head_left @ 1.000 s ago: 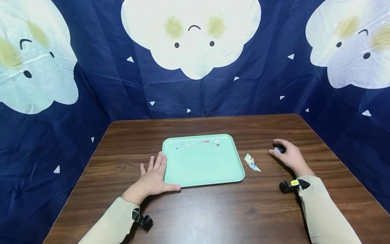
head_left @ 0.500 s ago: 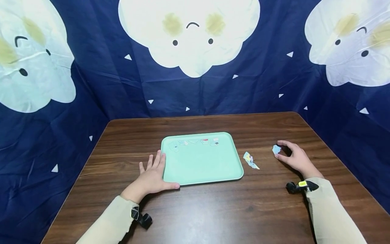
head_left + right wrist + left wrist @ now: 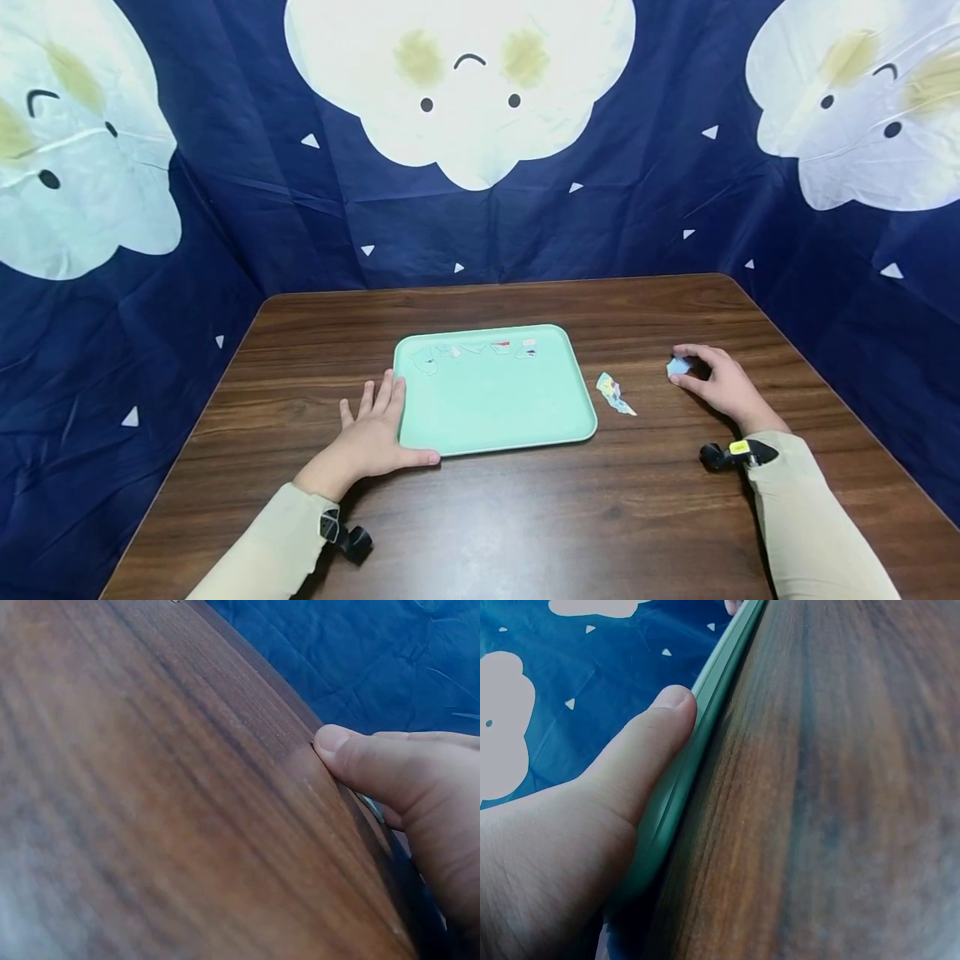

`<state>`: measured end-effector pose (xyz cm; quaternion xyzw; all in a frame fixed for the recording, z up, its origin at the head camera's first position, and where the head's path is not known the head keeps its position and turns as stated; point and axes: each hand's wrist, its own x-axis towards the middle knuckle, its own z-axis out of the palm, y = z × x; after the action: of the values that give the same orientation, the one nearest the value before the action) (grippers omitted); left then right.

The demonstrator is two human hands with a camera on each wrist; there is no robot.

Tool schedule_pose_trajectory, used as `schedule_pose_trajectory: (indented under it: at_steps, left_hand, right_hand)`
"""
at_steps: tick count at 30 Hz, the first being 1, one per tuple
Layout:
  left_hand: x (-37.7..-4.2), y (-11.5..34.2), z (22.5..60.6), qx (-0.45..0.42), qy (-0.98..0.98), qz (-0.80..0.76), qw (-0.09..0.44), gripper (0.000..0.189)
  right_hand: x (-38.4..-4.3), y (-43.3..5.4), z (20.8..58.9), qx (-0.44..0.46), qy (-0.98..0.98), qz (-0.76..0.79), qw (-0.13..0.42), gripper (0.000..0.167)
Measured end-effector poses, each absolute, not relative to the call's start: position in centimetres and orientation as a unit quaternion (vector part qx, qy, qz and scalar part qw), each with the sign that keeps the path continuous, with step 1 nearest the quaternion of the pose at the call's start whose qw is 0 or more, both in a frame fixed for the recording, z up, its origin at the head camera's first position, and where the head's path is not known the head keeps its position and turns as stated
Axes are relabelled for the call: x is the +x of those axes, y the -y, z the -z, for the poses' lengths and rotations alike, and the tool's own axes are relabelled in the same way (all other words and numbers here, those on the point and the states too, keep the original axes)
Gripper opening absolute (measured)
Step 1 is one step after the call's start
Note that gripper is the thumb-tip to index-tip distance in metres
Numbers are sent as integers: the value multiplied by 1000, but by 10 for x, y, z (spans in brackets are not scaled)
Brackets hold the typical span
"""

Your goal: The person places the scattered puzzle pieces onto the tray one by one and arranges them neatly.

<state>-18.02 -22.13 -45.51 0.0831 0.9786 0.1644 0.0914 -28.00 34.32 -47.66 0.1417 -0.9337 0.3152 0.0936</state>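
A mint-green tray (image 3: 495,417) lies on the table. My left hand (image 3: 367,446) rests at its near left corner, fingers spread along the left side and thumb along the front edge. In the left wrist view the thumb (image 3: 649,739) lies against the tray rim (image 3: 675,799). To the right of the tray, my right hand (image 3: 723,387) pinches a small light blue paper piece (image 3: 677,366) between thumb and fingers. The right wrist view shows the thumb (image 3: 367,761) low at the tabletop, with the piece mostly hidden.
Several small pale paper pieces (image 3: 472,348) lie along the tray's far side. A torn multicoloured paper strip (image 3: 615,393) lies between the tray and my right hand on the brown wooden table (image 3: 540,517). A dark blue cloud-print curtain (image 3: 525,229) stands behind.
My right hand has shifted right, then slightly back left. The piece in it showed dark at first, then its light blue face, and now looks more tilted. My left hand stays at the tray.
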Motion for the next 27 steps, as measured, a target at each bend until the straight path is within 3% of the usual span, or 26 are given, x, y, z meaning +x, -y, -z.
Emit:
schedule_pose_trajectory:
  at_steps: [27]
  left_hand:
    - [-181,221,455,83,-980,-155,93,149]
  right_hand:
    - [-282,-344,474,163,934,-293,121,44]
